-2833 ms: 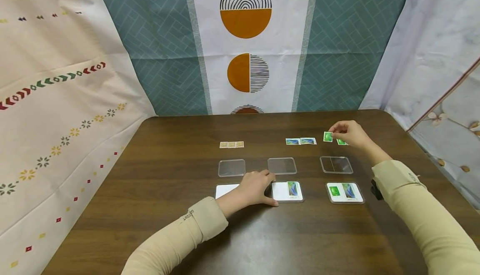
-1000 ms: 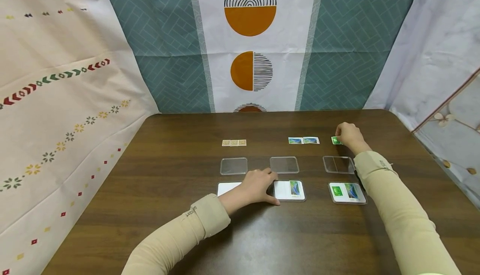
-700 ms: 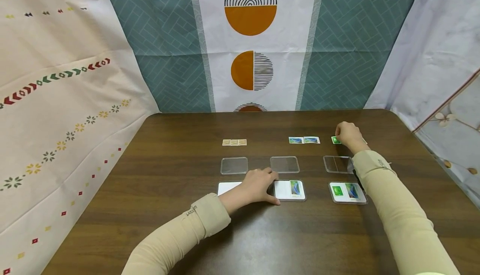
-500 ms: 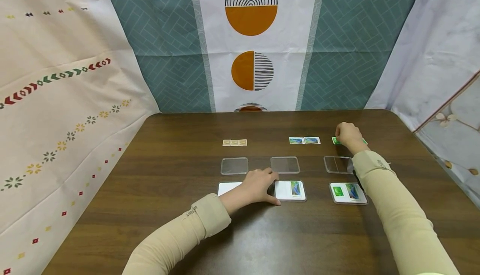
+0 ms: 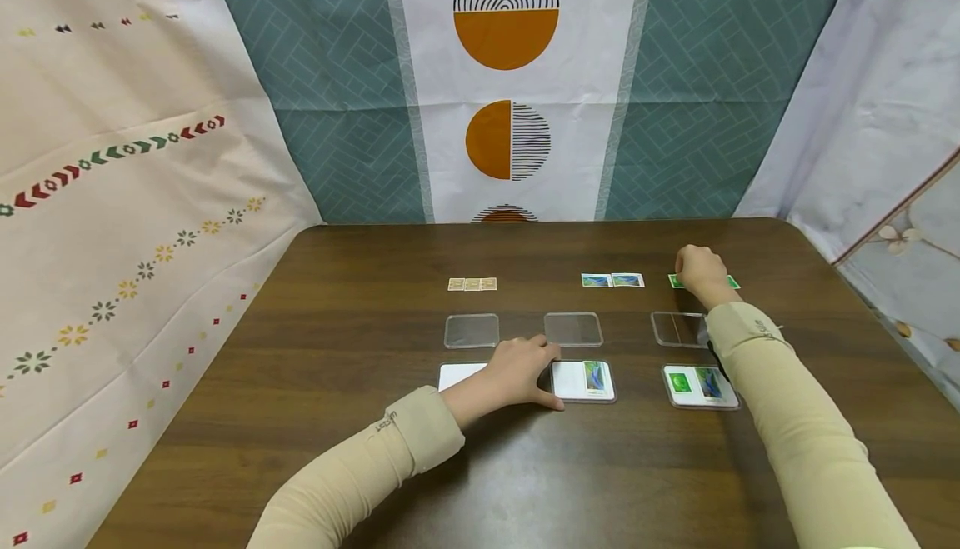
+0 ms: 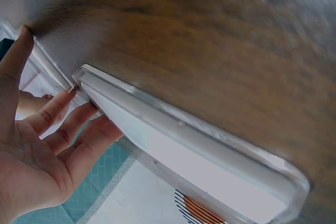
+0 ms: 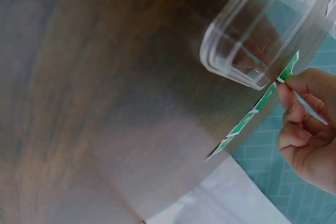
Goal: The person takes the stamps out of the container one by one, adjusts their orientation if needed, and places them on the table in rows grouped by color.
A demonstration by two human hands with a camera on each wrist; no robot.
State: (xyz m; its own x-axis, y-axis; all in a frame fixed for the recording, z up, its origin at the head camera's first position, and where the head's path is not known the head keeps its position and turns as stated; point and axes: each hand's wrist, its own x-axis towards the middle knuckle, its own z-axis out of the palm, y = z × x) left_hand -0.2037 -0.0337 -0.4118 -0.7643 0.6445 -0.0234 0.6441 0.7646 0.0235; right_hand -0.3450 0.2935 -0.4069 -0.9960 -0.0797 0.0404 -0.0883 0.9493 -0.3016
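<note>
My left hand (image 5: 517,372) spans the left end of the middle clear plastic case (image 5: 585,401), thumb at its near corner and fingers at its far corner. That case holds a white card with a blue-green stamp (image 5: 595,376). Behind the left wrist lies another case with a white card (image 5: 459,374), partly covered; it looms large in the left wrist view. At the back right, my right hand (image 5: 701,270) pinches a green stamp (image 7: 289,67) between thumb and index finger, low over the table. Beside it lies a row of green stamps (image 7: 242,123), mostly hidden by the hand in the head view.
Three clear lids lie in a row: left (image 5: 472,331), middle (image 5: 573,330) and right (image 5: 667,330). A right-hand case (image 5: 701,406) holds a green stamp and a blue-green one. Tan stamps (image 5: 472,284) and blue-green stamps (image 5: 612,280) lie farther back.
The green stamp in my right hand, held face-on to the left of the row earlier, is now lower, with the hand bent over it. The right forearm has swung left. My left hand stays put.
</note>
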